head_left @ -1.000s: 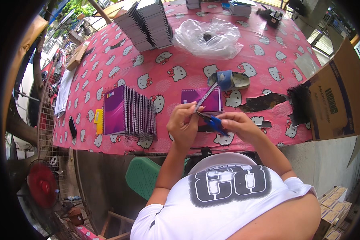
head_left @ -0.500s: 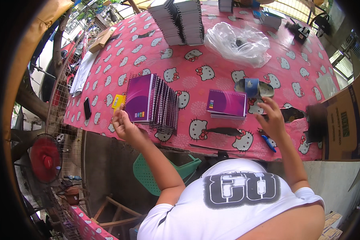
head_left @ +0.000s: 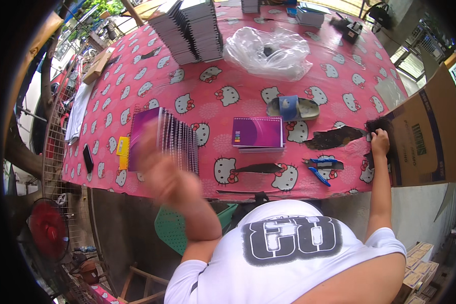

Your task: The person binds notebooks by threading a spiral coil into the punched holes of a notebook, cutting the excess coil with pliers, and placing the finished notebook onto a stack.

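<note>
A row of purple spiral notebooks (head_left: 180,142) leans in a packed stack at the left of the table. My left hand (head_left: 169,175) is over its near side, smeared by motion, so its fingers cannot be read. To the right lies a small flat pile of purple spiral notebooks (head_left: 257,133). At the far right my right hand (head_left: 380,143) has its fingers curled at a tangle of thin black strands (head_left: 379,123) beside a cardboard box (head_left: 428,137); what they pinch is too small to make out. Blue-handled cutting pliers (head_left: 319,172) lie nearer me.
A blue slide sandal (head_left: 293,108) lies behind the small pile. Tall notebook stacks (head_left: 187,33) and a clear plastic bag (head_left: 268,53) stand farther back. At left are a yellow pack (head_left: 122,153) and a phone (head_left: 88,158). The pink table cover (head_left: 223,190) is torn in places.
My right hand has gone from beside the sandal to the black strands at the box. My left hand has come off the notebook row's left edge, toward me. The view has shifted right.
</note>
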`<state>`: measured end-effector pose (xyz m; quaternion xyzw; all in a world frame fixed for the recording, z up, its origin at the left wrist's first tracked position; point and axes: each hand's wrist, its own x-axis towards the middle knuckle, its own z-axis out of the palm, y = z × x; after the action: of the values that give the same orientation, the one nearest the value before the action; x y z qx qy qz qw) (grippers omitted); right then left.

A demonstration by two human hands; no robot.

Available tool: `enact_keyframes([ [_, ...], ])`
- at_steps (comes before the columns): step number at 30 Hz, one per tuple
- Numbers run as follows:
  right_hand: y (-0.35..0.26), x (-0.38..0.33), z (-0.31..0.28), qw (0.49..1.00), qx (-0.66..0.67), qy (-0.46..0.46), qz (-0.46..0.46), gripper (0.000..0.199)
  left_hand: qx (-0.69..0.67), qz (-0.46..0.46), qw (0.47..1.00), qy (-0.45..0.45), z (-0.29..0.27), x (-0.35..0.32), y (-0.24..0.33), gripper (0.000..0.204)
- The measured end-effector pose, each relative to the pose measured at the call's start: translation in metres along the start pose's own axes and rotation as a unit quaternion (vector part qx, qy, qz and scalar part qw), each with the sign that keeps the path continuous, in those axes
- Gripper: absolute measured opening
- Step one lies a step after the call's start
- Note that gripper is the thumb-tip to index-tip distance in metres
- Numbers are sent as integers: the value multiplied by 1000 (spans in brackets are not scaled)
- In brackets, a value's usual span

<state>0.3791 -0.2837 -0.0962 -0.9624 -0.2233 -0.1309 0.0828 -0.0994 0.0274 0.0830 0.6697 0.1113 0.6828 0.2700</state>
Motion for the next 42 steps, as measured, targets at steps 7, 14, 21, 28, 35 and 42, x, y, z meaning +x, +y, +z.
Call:
enact_keyframes([
  [7, -17, 3, -14, 999, -29, -13, -32, 17, 239, -205, 785, -534, 107, -60, -115, 34],
  [14, -60, -9, -37, 997, 56, -28, -55, 15, 74, -321, 811, -484, 106, -66, -151, 29],
  [21, -187, -77, -87, 786, 516, -263, -215, 36, 135, -161, 877, -432, 92, -50, -70, 14],
  [28, -256, -120, -89, 575, 638, -484, -165, 86, 231, -82, 928, -279, 104, -81, -69, 22],
  [35, -252, -87, -99, 780, 538, -199, -249, 26, 215, -137, 918, -305, 97, -78, -56, 24],
  [42, -261, -81, -96, 769, 527, -174, -316, 24, 174, -149, 935, -271, 94, -82, -55, 20],
])
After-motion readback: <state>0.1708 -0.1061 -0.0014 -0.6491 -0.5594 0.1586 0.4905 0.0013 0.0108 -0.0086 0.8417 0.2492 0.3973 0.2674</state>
